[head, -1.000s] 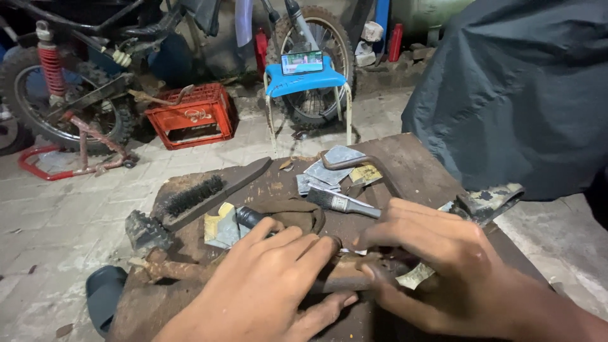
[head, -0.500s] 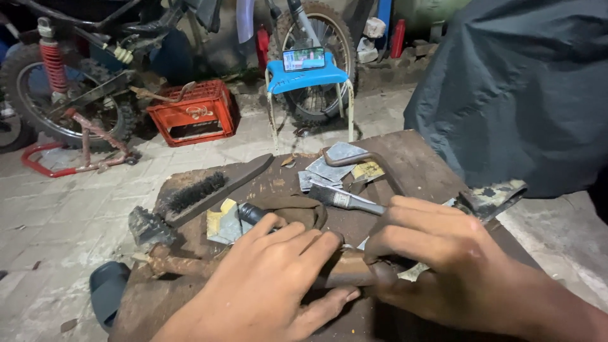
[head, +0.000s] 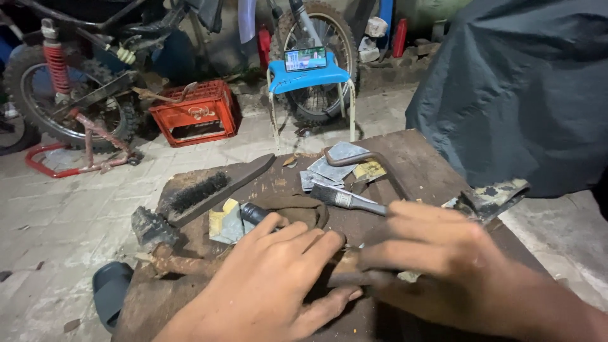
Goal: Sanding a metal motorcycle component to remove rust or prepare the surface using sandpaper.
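both hands pressed on a rusty rod at the near edge of the tabletop

the left hand lies flat over the rusty rod, fingers spread, its grip more pressing than closed; the right hand is clenched around the rod's other end. the rod sits across the front of the wooden tabletop — close to the rim, so it may roll or slip off if pressure eases. flaking rust could scrape the palms, and the small paintbrush and wire brush nearby might get knocked aside.
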